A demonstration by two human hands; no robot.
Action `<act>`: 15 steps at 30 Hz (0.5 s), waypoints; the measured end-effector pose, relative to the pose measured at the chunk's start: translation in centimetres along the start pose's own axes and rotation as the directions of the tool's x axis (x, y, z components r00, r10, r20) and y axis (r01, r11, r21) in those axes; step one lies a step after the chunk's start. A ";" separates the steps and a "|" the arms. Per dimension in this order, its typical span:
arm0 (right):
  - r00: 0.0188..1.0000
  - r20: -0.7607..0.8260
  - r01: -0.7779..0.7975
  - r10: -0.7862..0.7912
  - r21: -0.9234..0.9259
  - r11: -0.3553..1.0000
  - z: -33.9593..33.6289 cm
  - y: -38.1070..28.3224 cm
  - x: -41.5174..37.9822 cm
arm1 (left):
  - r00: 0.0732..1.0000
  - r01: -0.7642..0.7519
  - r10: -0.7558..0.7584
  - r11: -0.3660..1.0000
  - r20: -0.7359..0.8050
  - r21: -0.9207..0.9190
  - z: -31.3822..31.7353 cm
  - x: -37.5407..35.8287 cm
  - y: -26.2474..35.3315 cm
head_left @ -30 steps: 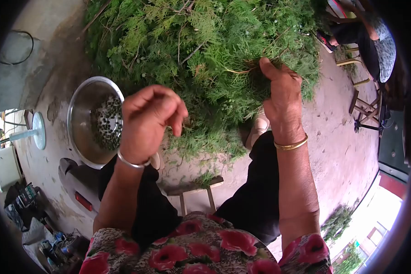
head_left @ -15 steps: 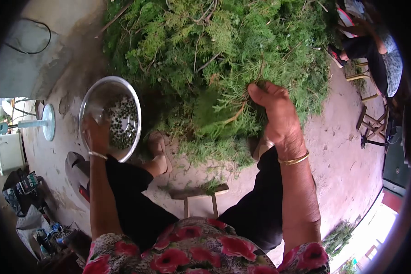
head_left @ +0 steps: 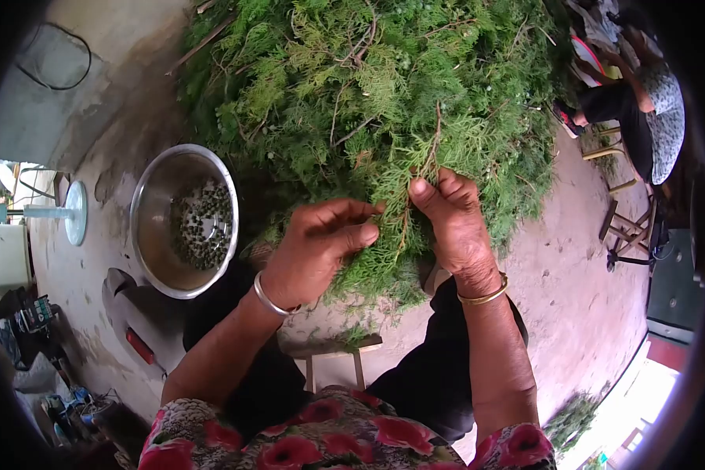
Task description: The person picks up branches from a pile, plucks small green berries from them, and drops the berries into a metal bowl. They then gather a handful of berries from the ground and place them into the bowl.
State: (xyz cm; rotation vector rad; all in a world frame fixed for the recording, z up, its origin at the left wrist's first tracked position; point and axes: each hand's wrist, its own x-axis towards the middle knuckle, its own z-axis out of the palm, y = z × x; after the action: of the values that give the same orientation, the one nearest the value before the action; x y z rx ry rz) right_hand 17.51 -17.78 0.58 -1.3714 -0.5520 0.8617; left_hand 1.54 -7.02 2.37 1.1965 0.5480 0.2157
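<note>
A big heap of green cypress-like branches lies on the ground in front of me. My right hand grips one green sprig by its stem and holds it up. My left hand reaches into that same sprig, thumb and fingertips pinching at its foliage. A metal bowl with several small dark green cones inside stands on the ground at my left. I wear a silver bangle on the left wrist and a gold one on the right.
Another person sits on a stool at the far right. A small wooden stool shows between my knees. A white fan base and clutter stand at the left. Bare earth floor lies to the right.
My left hand went down to the bowl, then came back up to the sprig. My right hand lifted the sprig nearer to me.
</note>
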 end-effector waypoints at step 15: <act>0.999 0.008 -0.046 0.046 0.112 0.993 1.3 -0.1 0.0 | 0.993 0.096 -0.116 0.870 -0.011 -0.483 -1.6 1.3 -3.5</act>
State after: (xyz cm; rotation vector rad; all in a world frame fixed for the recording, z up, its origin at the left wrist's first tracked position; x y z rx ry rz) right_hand 16.52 -16.99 0.87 -1.2839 -0.4704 0.9203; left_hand 1.35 -6.39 -1.61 0.6732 0.5524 0.2648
